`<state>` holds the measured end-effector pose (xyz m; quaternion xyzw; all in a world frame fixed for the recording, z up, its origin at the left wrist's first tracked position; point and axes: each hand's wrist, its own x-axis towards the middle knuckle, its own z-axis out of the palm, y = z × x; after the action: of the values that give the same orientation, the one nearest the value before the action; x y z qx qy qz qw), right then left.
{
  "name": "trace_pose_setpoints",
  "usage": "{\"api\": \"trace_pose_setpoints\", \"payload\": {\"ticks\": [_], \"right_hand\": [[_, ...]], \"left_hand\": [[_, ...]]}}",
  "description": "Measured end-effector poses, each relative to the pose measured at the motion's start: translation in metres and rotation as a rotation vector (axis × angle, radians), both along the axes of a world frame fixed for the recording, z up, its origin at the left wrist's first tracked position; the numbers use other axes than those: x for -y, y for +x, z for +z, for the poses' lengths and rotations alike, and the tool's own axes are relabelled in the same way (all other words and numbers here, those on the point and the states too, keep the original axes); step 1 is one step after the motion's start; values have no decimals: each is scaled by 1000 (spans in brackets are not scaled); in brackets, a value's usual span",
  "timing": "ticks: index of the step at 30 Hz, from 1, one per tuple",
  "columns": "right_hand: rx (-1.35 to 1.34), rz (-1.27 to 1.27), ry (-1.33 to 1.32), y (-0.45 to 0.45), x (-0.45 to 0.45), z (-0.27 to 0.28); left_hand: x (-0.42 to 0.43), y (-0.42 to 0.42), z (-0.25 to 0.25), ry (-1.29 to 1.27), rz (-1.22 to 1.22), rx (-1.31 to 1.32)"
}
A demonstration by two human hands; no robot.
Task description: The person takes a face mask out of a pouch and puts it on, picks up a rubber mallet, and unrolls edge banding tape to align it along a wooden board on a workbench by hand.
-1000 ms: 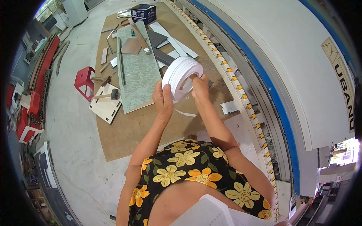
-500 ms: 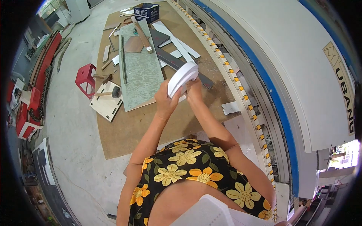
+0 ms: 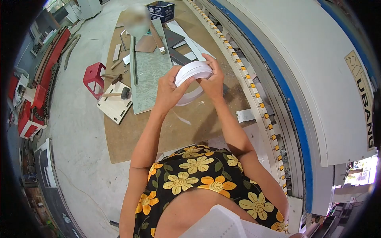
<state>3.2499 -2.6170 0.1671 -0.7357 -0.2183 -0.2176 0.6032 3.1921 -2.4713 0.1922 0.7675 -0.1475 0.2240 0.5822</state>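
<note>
A white roll of strip (image 3: 194, 70) is held up in front of my chest, above the brown board that covers the table. On its left side my left hand (image 3: 170, 88) is closed round the rim, with the thumb across the front. My right hand (image 3: 212, 79) grips the right side, fingers over the outside and thumb at the inner edge. Through the roll's opening the brown board shows. A thin white strip end (image 3: 181, 118) hangs or lies just below the roll; which of the two I cannot tell.
Beyond lies a green patterned panel (image 3: 151, 85) with wood pieces. A dark blue box (image 3: 162, 12) stands at the far end. At left are a mallet (image 3: 125, 93) on a pale slotted board (image 3: 115, 106) and a red stool (image 3: 93, 79). A long machine (image 3: 274, 79) runs along the right.
The roll has turned between my hands, and its opening now faces differently. My left hand has shifted left and up around the rim. My right hand's fingers have spread over the outer edge.
</note>
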Motion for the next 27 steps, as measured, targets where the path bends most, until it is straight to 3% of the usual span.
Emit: {"api": "trace_pose_setpoints", "payload": {"ticks": [4, 7, 11, 13, 14, 20, 22, 23, 24, 27], "right_hand": [[27, -29, 174, -1, -5, -3], [-34, -29, 297, 0, -5, -8], [-86, -75, 364, 2, 0, -19], [-287, -11, 654, 5, -2, -28], [-384, 20, 800, 6, -4, -32], [-618, -45, 800, 4, -9, -56], [-565, -134, 853, 21, -16, -97], [-649, -122, 988, 13, -20, -84], [-656, -20, 1019, 4, -21, -73], [-798, -13, 1077, -2, -24, -57]], "left_hand": [[-2, 5, 6, 120, 9, 107], [-7, 6, -2, 117, -42, 2], [-4, 6, -14, -125, -114, -16], [2, 10, -28, -253, -99, 94], [5, 10, -34, -267, -57, 100], [14, 11, -58, -202, 263, 184], [15, 12, -65, -152, 335, 162], [20, 12, -67, -346, 264, 111], [15, 21, -84, -252, 276, 187], [27, 19, -74, -204, 288, 230]]}}
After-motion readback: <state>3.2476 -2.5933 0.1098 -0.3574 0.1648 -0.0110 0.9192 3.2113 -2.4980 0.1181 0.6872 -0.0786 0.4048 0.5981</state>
